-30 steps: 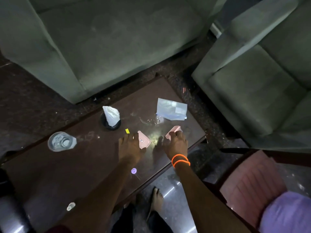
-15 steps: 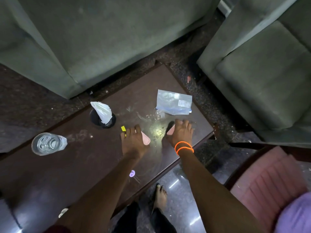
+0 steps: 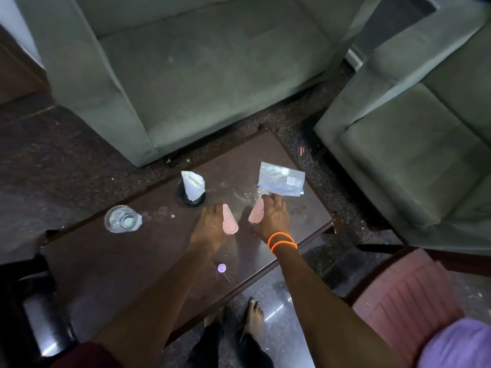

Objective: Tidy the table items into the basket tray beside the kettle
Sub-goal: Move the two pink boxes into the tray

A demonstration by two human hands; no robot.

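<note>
Looking down at a dark brown bench [image 3: 111, 264] with both hands out over it. Left hand [image 3: 210, 229] has a flat pink piece [image 3: 230, 219] tucked along its thumb side; can't tell how its fingers sit on it. Right hand [image 3: 271, 221] has another pink piece [image 3: 256, 214] against its inner side, fingers curled over the top of it, orange bands [image 3: 282, 241] on that wrist. A clear plastic pouch [image 3: 281, 182] lies just beyond the right hand's fingertips. Further left there's a black holder with white tissues [image 3: 191, 188], then a glass tumbler [image 3: 121, 219] near the bench edge. Small purple cap [image 3: 221, 268] sits between the forearms. Grey-green sofas [image 3: 202, 75] behind.
</note>
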